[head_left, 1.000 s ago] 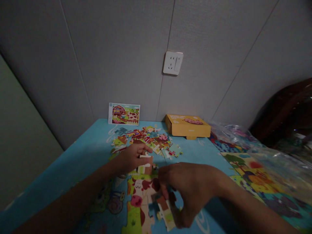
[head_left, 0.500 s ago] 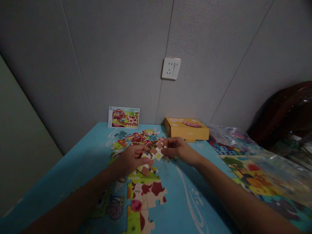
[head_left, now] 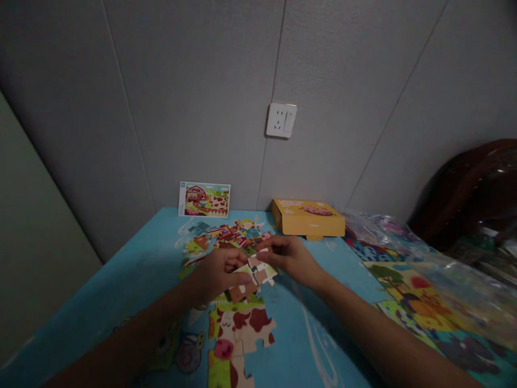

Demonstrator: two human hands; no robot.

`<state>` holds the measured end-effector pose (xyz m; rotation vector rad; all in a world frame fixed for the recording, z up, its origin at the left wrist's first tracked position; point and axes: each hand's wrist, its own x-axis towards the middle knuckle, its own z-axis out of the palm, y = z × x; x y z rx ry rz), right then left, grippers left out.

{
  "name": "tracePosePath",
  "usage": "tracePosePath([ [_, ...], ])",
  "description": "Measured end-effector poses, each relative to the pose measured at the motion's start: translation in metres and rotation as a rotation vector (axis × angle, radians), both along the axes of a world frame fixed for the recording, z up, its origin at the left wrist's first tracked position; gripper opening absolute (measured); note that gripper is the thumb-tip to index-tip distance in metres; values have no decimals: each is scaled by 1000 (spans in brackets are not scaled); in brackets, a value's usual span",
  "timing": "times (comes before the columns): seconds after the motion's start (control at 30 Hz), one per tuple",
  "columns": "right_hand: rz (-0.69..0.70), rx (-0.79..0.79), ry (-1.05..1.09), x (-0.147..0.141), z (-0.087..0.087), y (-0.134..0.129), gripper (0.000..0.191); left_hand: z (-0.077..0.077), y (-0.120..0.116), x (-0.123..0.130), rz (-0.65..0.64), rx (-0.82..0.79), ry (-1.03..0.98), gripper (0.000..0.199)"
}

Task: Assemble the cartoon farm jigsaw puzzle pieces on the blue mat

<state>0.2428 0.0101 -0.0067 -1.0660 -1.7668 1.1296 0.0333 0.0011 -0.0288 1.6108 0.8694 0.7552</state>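
My left hand is closed, thumb and fingers pinching a small group of joined jigsaw puzzle pieces in brown, white and green. From the other side my right hand pinches a puzzle piece with brown and pale patches, held against the left hand's pieces. Whether the two lock together I cannot tell. Just below, on the blue table, lies a joined puzzle section with a spotted cow. Loose puzzle pieces are heaped behind my hands, partly hidden by them.
A farm picture card leans against the wall at the back. Right of it stands a yellow box. Picture sheets and clear plastic wrap cover the table's right side. A wall socket is above.
My right hand has moved slightly down and left, bringing its piece up against the pieces in my left hand. The view has tilted slightly upward.
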Motion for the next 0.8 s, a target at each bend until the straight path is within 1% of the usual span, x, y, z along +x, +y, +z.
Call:
tracePosePath([
  [0.13,14,54,-38,0,0,-1,25,-1,2,-1,44,-8,-12,25],
  [0.27,1,125,-63,1,2,-3,20,-1,2,-1,58,4,0,23],
  [0.43,-14,137,-136,-1,3,-5,21,5,-3,0,83,10,46,22],
  [0.53,-48,107,-176,-1,3,-7,21,8,-5,1,90,23,80,22],
  [0.6,-40,99,-183,-2,3,-8,20,10,-5,1,90,33,100,23],
  [0.8,-15,220,-234,-4,4,-10,15,9,-6,2,105,9,132,28],
])
